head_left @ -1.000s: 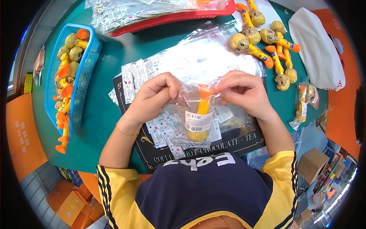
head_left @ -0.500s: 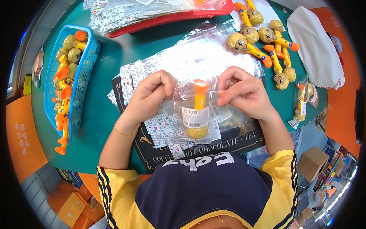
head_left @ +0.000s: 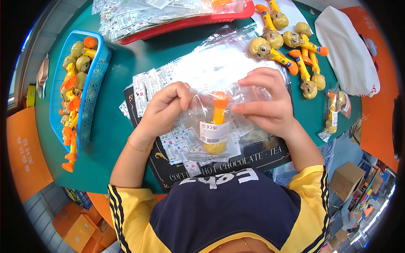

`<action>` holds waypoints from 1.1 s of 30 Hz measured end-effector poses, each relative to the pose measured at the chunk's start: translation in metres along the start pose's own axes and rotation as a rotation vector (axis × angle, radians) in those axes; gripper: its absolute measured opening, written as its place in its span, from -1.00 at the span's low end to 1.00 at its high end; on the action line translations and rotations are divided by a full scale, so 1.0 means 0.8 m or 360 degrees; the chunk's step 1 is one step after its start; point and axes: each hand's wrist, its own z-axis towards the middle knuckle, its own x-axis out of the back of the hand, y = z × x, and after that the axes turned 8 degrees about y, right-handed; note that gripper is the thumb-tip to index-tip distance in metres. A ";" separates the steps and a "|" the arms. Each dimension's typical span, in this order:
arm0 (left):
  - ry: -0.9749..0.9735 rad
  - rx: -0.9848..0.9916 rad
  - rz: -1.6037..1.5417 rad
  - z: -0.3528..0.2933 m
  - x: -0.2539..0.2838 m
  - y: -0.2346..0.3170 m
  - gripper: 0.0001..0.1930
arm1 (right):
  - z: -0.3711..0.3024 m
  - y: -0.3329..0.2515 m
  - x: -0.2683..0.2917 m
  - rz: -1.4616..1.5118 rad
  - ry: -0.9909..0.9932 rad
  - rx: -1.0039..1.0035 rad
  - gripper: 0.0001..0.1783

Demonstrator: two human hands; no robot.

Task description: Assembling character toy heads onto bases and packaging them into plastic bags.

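Observation:
A clear plastic bag [head_left: 198, 111] lies in front of me with a yellow toy [head_left: 218, 116] inside it. The toy's orange flared end points away from me and its rounded blond head toward me; a white label [head_left: 214, 132] on the bag covers its middle. My left hand [head_left: 166, 105] pinches the bag's upper left edge. At the upper right of the bag, my right hand [head_left: 270, 101] has thumb and fingers spread apart, with the thumb close to the plastic. Under the bag is a pile of flat labelled bags [head_left: 154, 80] on a black board [head_left: 162, 170] with lettering.
A blue basket [head_left: 98, 84] of similar toys stands at the left. Several loose doll-headed toys [head_left: 310, 89] lie at the far right beside a white cloth [head_left: 344, 50]. A red tray [head_left: 190, 19] holds printed bags at the back. Bagged toys [head_left: 332, 111] lie at the right edge.
My right hand's fingers have gone from a pinch at the bag's right edge to spread apart. The bag with the toy has shifted slightly left; my left hand keeps its pinch.

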 end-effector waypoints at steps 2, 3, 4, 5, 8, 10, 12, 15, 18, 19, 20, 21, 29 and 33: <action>0.0024 0.0023 -0.0093 -0.001 0.001 -0.002 -0.79 | 0.002 -0.001 0.000 -0.0056 0.0014 0.0138 -0.66; 0.0013 -0.0008 -0.0036 -0.002 0.003 -0.005 -0.79 | 0.004 -0.003 0.001 0.0022 -0.0037 0.0061 -0.71; 0.0001 -0.0038 0.0020 -0.003 0.005 -0.007 -0.78 | 0.006 -0.006 0.002 0.0099 -0.0088 -0.0018 -0.75; 0.0002 -0.0037 0.0022 -0.003 0.004 -0.006 -0.78 | 0.008 -0.009 0.004 0.0102 -0.0087 -0.0018 -0.75; 0.0136 -0.0162 -0.0114 -0.001 -0.003 0.001 -0.77 | 0.005 -0.009 0.003 0.0501 -0.0145 -0.0410 -0.74; 0.0133 -0.0224 -0.0153 -0.002 -0.010 0.004 -0.77 | -0.009 -0.002 -0.011 0.1584 0.0307 -0.1614 -0.64; 0.0128 -0.0227 -0.0049 -0.005 -0.009 0.000 -0.77 | -0.013 0.001 -0.011 0.1657 0.0091 -0.1668 -0.61; 0.0172 -0.0224 0.0066 -0.009 -0.014 -0.003 -0.78 | -0.009 -0.011 -0.021 0.1727 -0.0100 -0.1666 -0.67; 0.0145 -0.0220 0.0047 -0.009 -0.011 -0.004 -0.78 | -0.009 -0.016 -0.026 0.1631 -0.0090 -0.1704 -0.80; 0.0084 -0.0210 0.0024 -0.009 -0.009 -0.004 -0.76 | -0.008 -0.017 -0.027 0.1622 -0.0066 -0.1710 -0.82; 0.0083 -0.0210 0.0024 -0.010 -0.010 -0.004 -0.76 | -0.009 -0.017 -0.028 0.1613 -0.0043 -0.1715 -0.83; 0.0098 -0.0206 0.0017 -0.010 -0.012 -0.003 -0.76 | -0.009 -0.017 -0.028 0.1613 -0.0042 -0.1714 -0.83; 0.0131 -0.0154 -0.0100 -0.009 -0.013 0.006 -0.79 | -0.011 -0.014 -0.028 0.1559 0.0009 -0.1464 -0.89; 0.0159 -0.0285 0.0287 -0.006 -0.009 0.006 -0.80 | -0.009 -0.011 -0.028 0.1576 -0.0042 -0.1424 -0.96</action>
